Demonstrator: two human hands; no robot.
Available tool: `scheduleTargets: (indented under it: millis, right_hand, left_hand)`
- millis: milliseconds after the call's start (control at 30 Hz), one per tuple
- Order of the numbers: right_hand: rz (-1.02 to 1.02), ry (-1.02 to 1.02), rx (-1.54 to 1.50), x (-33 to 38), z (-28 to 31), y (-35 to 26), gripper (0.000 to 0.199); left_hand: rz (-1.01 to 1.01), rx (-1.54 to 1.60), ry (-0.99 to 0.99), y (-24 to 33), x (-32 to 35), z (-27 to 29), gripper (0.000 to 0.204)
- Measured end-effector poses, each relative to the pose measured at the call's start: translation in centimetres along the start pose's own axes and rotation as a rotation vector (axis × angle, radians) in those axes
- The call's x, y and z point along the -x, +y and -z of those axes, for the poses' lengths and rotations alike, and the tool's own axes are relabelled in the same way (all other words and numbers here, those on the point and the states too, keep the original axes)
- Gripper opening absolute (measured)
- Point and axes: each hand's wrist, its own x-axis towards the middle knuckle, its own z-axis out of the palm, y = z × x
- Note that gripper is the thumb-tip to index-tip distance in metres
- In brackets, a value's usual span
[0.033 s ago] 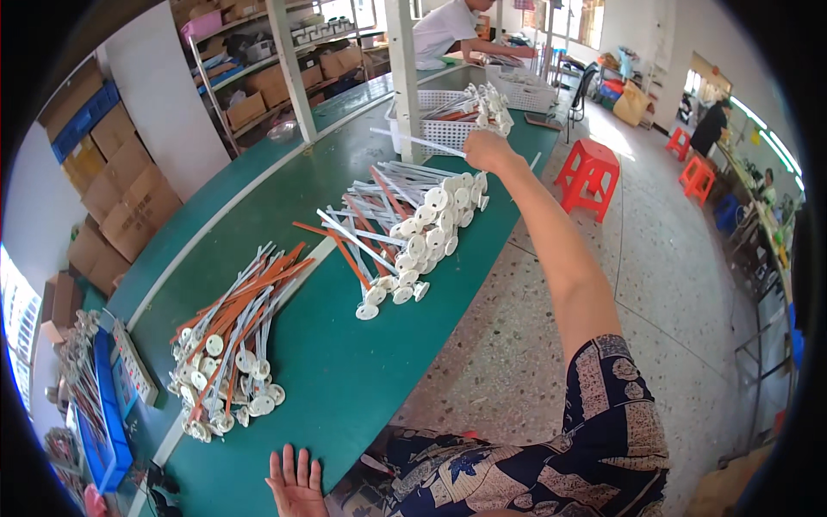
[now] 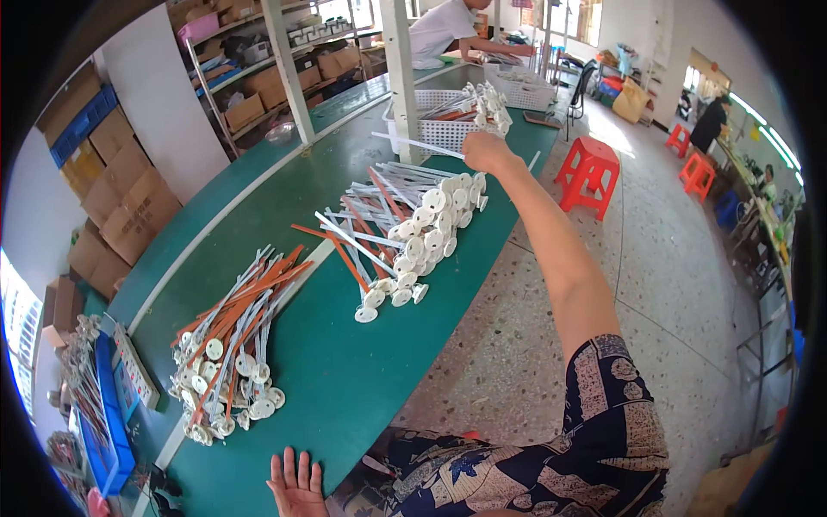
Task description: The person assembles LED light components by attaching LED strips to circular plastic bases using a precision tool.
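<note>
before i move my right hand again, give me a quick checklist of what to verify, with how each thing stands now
1. Right hand closed on a white strip: ok, the strip sticks out to its left.
2. Left hand free: ok, open and palm up near the edge of the green table.
3. Strip clear of the near white basket: cannot tell, they overlap in this view.
4. Strips in the near heap lined up: not ok, orange and pale ones cross at angles.
5. Co-worker's hand out of the way: ok, beyond the near basket.
</note>
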Motion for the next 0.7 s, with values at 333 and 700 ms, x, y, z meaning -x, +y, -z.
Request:
scheduleTargets:
  millis: [333,700]
  right_hand:
    - [-0.015,0.006,0.015,-4.8,-4.6,1.7,0.026]
    - [0.444,0.443,-0.867,1.3,-3.2,-6.7,0.024]
  left_hand:
    - [0.030,0.020,0.233,-0.3,-0.4,-2.7,0.063]
    - [-0.018,-0.001,0.221,-0.9,-1.0,-0.2,0.057]
